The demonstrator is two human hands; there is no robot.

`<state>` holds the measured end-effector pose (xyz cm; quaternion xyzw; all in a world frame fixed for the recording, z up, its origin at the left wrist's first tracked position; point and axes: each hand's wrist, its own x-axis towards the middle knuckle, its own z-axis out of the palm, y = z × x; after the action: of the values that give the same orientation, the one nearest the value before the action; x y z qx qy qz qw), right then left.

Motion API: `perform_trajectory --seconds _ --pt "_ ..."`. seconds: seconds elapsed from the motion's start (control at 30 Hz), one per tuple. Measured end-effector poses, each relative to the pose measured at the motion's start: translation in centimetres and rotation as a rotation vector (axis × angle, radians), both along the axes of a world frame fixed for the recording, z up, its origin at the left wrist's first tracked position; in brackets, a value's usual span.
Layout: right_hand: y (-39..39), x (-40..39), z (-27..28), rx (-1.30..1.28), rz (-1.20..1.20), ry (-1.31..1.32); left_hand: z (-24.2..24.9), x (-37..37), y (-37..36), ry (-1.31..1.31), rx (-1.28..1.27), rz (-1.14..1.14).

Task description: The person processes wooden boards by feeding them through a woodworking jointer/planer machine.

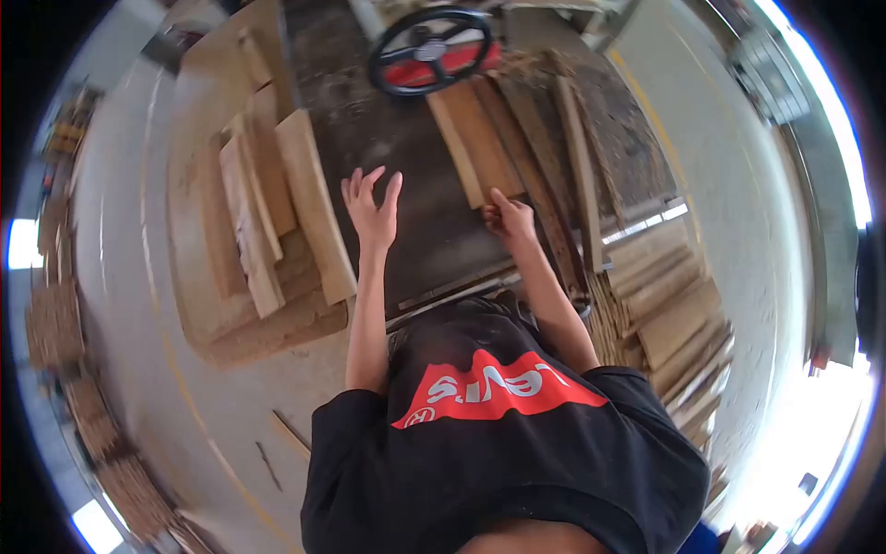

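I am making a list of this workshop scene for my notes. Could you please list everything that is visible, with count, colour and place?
table: one, dark grey, centre.
plank: one, light brown, on the table under the right hand.
long boards: several, dark brown, right part of the table.
wheel: one, black with red, far end.
plank stack: several, pale, left of the table.
plank pile: many, pale, on the right.
shirt: one, black with red logo.
left hand: open, fingers spread above the table.
right hand: pressing the plank's near end.

Only readable thing is showing on the person's black T-shirt (498, 462): a red Levi's logo (494, 388), appearing upside down from this camera.
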<state>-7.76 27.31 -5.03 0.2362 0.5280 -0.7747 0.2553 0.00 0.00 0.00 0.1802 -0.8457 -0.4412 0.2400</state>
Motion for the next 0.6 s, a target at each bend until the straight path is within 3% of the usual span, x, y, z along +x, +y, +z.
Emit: perform_trajectory --seconds 0.03,0.07,0.1,0.2,0.27,0.37,0.47,0.57,0.6 --pt "-0.2 -0.6 0.2 -0.017 -0.002 -0.022 0.4 1.9 -0.9 -0.044 -0.335 0.175" --pt "-0.3 -1.1 0.4 -0.030 0.012 -0.037 1.8 3.5 -0.4 -0.178 -0.440 0.347" --pt "5.5 -0.7 2.2 0.156 0.016 -0.059 -3.1 5.9 3.8 -0.325 -0.359 0.415" --pt "-1.9 -6.2 -0.1 -0.015 0.114 -0.063 -1.1 6.1 -3.2 -0.482 -0.247 0.646" --pt "-1.5 -6.5 0.2 0.002 0.125 -0.101 -1.0 7.9 -2.3 -0.554 -0.159 0.700" --pt "-3.6 -8.3 0.7 0.029 0.091 -0.033 -3.2 7.8 -4.4 -0.297 -0.075 0.697" --pt "-6.9 -9.0 1.1 0.043 0.066 0.150 -4.1 7.4 -6.2 -0.177 -0.268 0.621" --pt "-6.5 -7.4 1.0 0.056 0.129 0.360 -3.4 8.9 -4.5 -0.123 0.002 0.461" --pt "-5.4 -5.9 2.2 0.130 0.271 0.409 -3.0 9.0 -2.6 0.104 0.192 0.467"
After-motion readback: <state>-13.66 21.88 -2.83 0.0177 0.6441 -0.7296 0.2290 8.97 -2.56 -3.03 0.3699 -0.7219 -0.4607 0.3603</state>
